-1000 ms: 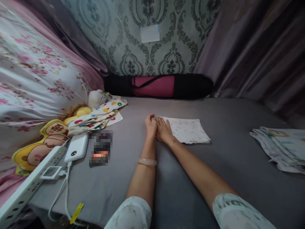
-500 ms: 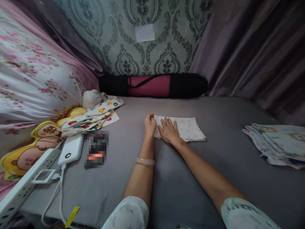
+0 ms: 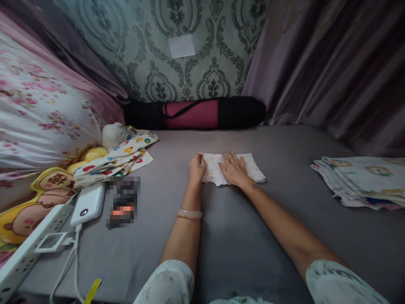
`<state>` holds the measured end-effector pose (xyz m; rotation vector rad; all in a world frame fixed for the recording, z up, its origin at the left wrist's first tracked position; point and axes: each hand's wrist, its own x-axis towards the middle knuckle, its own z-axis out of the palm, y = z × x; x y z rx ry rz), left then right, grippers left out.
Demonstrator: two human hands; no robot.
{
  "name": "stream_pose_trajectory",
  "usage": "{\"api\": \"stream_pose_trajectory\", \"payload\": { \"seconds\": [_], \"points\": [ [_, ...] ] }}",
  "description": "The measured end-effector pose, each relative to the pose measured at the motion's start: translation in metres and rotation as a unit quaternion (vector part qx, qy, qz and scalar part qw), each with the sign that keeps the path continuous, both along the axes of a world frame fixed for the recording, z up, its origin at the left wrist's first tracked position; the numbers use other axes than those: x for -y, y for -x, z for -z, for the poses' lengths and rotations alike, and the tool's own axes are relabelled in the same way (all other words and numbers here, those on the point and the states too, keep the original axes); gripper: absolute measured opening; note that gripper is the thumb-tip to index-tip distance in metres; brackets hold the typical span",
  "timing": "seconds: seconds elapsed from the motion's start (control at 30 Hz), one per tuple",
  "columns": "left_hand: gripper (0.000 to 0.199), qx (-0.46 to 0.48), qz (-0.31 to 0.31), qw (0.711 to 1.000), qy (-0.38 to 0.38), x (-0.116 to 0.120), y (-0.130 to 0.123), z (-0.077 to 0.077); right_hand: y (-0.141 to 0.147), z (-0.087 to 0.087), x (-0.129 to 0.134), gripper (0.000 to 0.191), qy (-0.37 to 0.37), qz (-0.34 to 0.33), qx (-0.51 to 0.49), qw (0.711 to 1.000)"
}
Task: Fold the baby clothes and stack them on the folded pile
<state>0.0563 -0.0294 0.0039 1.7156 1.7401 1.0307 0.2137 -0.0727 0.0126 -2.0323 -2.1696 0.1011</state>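
A small white cloth [image 3: 213, 169] with a faint print lies flat under and between the two hands, on a grey bed [image 3: 237, 240]. The left hand [image 3: 198, 168] is curled at the cloth's left edge, thumb and fingers apparently pinching it; the fingertips are partly hidden. The right hand [image 3: 234, 169] grips nothing: it rests palm down on the cloth, fingers spread and pointing away from the person. The cloth's right end shows beyond that hand, and its near edge is slightly uneven. A pale bracelet [image 3: 190, 214] circles the left forearm.

Well to the right of the right hand is a stack of folded cloths [image 3: 363, 175] with coloured prints. To the left of the left hand, well apart from it, a crumpled cloth with bright shapes [image 3: 126, 152] lies beside a white soft toy [image 3: 111, 136]. Nearer the person on that side are a white power bank [image 3: 88, 204] with a cable [image 3: 76, 257] plugged in, a power strip [image 3: 17, 265], and a dark object [image 3: 123, 202] blurred out beyond recognition. Straight beyond both hands, a long black and pink bag [image 3: 191, 115] lies against the patterned wall [image 3: 211, 80].
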Motion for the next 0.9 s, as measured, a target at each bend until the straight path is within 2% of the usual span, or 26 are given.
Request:
{"api": "stream_pose_trajectory", "payload": {
  "seconds": [0.1, 0.27, 0.43, 0.57, 0.63, 0.73, 0.83, 0.9],
  "points": [
    [0.03, -0.01, 0.005, 1.0, 0.0, 0.002, -0.001, -0.001, -0.011, 0.006, 0.001, 0.062, 0.02, 0.008, 0.011, 1.0],
    [0.028, -0.015, 0.008, 1.0, -0.002, 0.002, -0.001, -0.001, -0.012, 0.013, 0.0, 0.061, 0.014, 0.011, 0.01, 1.0],
    [0.029, -0.063, -0.001, 0.998, 0.006, 0.0, 0.003, 0.001, -0.015, 0.009, 0.0, 0.059, 0.034, 0.0, -0.026, 0.999],
    [0.035, -0.146, -0.027, 0.989, 0.014, 0.001, 0.01, 0.004, -0.034, 0.001, -0.004, 0.054, 0.031, -0.005, -0.103, 0.994],
    [0.039, -0.177, -0.033, 0.983, 0.033, 0.001, 0.013, 0.003, -0.052, -0.004, -0.006, 0.051, 0.004, 0.028, -0.143, 0.989],
    [0.037, -0.191, -0.034, 0.979, 0.066, 0.003, 0.015, 0.0, -0.085, -0.01, -0.008, 0.044, -0.015, 0.134, -0.179, 0.975],
    [0.033, -0.193, -0.039, 0.976, 0.095, 0.004, 0.015, -0.003, -0.117, -0.011, -0.005, 0.035, 0.011, 0.22, -0.164, 0.962],
    [0.031, -0.195, -0.039, 0.974, 0.104, 0.004, 0.015, -0.004, -0.132, -0.009, 0.0, 0.03, 0.045, 0.246, -0.136, 0.959]
  ]
}}
